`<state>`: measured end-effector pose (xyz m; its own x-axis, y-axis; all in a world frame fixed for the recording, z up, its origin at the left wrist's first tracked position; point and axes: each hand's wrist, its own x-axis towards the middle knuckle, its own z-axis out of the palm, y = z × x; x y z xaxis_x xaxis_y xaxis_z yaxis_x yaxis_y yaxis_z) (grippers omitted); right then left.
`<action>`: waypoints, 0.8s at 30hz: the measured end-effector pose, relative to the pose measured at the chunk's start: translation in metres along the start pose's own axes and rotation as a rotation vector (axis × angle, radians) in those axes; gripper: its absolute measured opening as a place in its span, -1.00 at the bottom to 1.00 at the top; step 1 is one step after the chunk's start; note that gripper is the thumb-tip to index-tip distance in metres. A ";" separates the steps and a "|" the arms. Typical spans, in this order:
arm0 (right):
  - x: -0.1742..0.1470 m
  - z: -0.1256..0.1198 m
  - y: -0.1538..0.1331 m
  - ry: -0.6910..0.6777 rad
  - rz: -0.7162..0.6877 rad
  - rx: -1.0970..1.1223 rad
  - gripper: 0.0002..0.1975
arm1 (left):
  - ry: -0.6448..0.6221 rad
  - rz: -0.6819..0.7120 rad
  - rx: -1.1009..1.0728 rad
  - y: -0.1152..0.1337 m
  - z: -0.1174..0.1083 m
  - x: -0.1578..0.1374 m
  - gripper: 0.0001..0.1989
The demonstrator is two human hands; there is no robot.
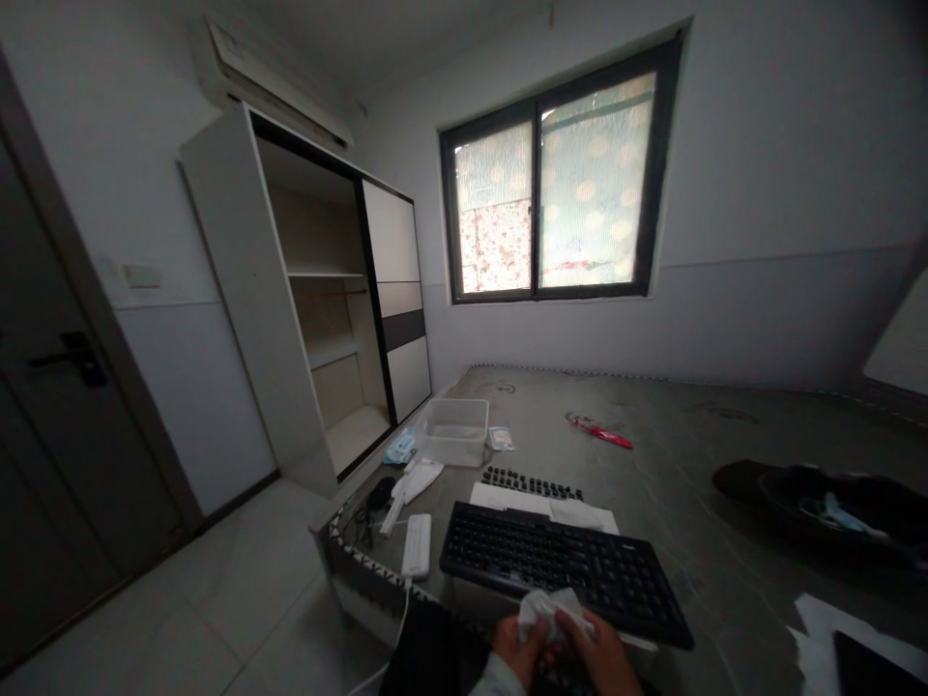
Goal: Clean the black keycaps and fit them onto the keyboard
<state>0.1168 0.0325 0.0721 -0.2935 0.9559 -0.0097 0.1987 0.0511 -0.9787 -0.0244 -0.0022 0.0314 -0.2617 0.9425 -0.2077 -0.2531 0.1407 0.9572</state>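
Both of my hands are together at the bottom middle, in front of a black keyboard [551, 561]. Between them is a crumpled white tissue [549, 607]. My left hand [518, 650] pinches it from the left, thumb on top. My right hand [598, 652] grips its other side with closed fingers. The keyboard lies slightly askew on the mattress, its near edge partly hidden by the tissue and my hands. Behind the keyboard are white sheets of paper [507, 497] and rows of small black pieces that look like keycaps [533, 481].
A clear plastic bin [455, 440] stands behind, beside a small white packet [502, 439] and a blue mask [400, 446]. A white power strip [416, 546] lies left of the keyboard. Farther right are a red slim item [601, 431] and a black cap [790, 498].
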 end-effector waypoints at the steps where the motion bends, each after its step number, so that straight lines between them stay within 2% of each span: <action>1: 0.000 0.000 0.001 -0.003 0.003 -0.008 -0.44 | -0.032 0.017 0.013 -0.003 0.000 0.001 -0.25; 5: 0.002 0.000 0.009 -0.003 0.008 0.006 -0.37 | -0.132 0.072 0.033 -0.010 -0.003 0.004 -0.23; 11: 0.007 0.000 0.026 0.171 -0.039 -0.026 -0.44 | -0.023 0.183 0.121 -0.003 -0.009 0.003 -0.33; 14: 0.006 0.001 0.025 0.198 -0.089 -0.019 -0.44 | 0.072 0.190 0.130 0.006 -0.009 0.003 -0.35; 18: -0.002 0.002 0.014 0.217 -0.163 0.054 -0.37 | 0.102 0.231 0.078 0.014 -0.007 0.002 -0.49; 21: -0.005 0.000 0.007 0.297 -0.250 -0.001 -0.45 | 0.116 0.229 0.064 0.012 -0.006 0.003 -0.49; 24: -0.008 -0.003 0.004 0.397 -0.391 -0.160 -0.59 | 0.097 0.222 0.076 0.008 -0.005 0.003 -0.54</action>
<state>0.1226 0.0259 0.0689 -0.0061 0.8908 0.4543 0.2941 0.4358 -0.8506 -0.0319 0.0004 0.0376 -0.3925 0.9197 -0.0058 -0.1101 -0.0407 0.9931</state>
